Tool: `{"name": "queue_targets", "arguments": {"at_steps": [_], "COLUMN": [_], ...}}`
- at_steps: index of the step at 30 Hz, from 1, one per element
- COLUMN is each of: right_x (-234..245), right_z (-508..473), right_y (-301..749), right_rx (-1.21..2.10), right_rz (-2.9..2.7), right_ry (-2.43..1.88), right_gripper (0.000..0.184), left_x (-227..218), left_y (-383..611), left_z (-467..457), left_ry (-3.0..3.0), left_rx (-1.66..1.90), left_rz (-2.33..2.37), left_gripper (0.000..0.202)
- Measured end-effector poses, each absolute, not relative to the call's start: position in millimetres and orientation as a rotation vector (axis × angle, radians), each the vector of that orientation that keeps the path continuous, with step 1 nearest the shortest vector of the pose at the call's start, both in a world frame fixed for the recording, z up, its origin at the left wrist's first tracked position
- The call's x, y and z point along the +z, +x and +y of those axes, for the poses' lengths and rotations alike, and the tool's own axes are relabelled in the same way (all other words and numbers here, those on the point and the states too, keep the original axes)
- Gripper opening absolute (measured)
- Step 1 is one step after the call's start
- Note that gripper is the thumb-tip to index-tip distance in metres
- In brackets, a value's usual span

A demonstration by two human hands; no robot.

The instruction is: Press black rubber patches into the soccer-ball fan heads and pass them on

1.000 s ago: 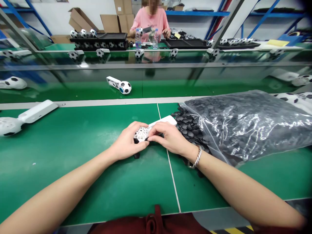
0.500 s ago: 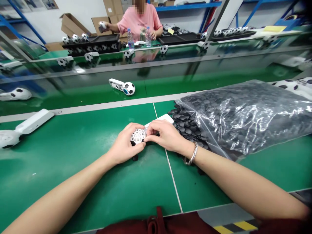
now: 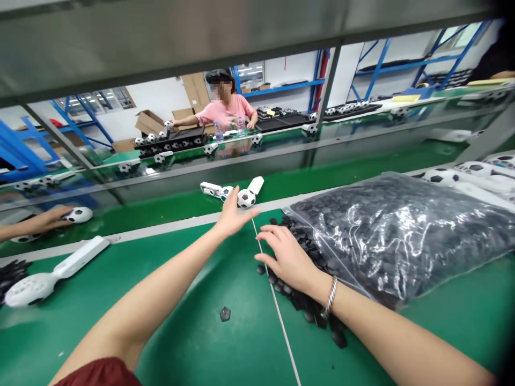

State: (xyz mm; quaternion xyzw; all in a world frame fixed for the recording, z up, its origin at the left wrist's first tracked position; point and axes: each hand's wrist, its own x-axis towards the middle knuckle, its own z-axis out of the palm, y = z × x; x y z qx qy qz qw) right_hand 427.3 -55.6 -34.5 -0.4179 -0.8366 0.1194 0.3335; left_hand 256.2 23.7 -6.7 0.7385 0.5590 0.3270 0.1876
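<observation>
My left hand (image 3: 232,215) is stretched out to the edge of the moving belt, fingers spread. Its fingertips are right beside a white device with a football-patterned head (image 3: 247,198), which lies on the belt with its handle pointing away. I cannot tell if they touch. My right hand (image 3: 286,258), a bracelet on its wrist, hovers open over loose black pentagon pieces (image 3: 300,244) spilling from a clear plastic bag (image 3: 402,230). One black piece (image 3: 225,313) lies alone on the green table.
A second football device (image 3: 213,189) lies on the belt just left of the first. A white device (image 3: 52,268) rests at the table's left. Another person's hand (image 3: 48,219) holds a ball device at far left. A person in pink (image 3: 225,110) works across the belt.
The device I held in both hands at the table's middle now lies on the belt. My left arm reached forward with it; my right hand let go and moved over the black pieces. The camera tilted up.
</observation>
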Motion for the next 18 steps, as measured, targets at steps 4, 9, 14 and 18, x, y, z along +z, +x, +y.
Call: {"name": "queue_targets", "arguments": {"at_steps": [4, 9, 14, 18], "right_x": [-38, -41, -56, -69], "right_z": [-57, -59, -51, -34], "right_y": [427, 419, 427, 441], "right_rx": [0.333, 0.362, 0.187, 0.181], "right_rz": [-2.372, -2.518, -2.547, -2.492], "right_ry": [-1.204, -1.168, -1.126, -1.17], "right_gripper": [0.037, 0.023, 0.018, 0.021], "left_x": [-28, -44, -53, -50], "left_y": [225, 210, 250, 244], "left_z": [-66, -117, -52, -29], "left_ry": [2.335, 2.626, 2.487, 2.497], "left_rx": [0.336, 0.011, 0.295, 0.472], "left_rz": [1.344, 1.299, 1.668, 1.607], "left_gripper": [0.097, 0.085, 0.088, 0.094]}}
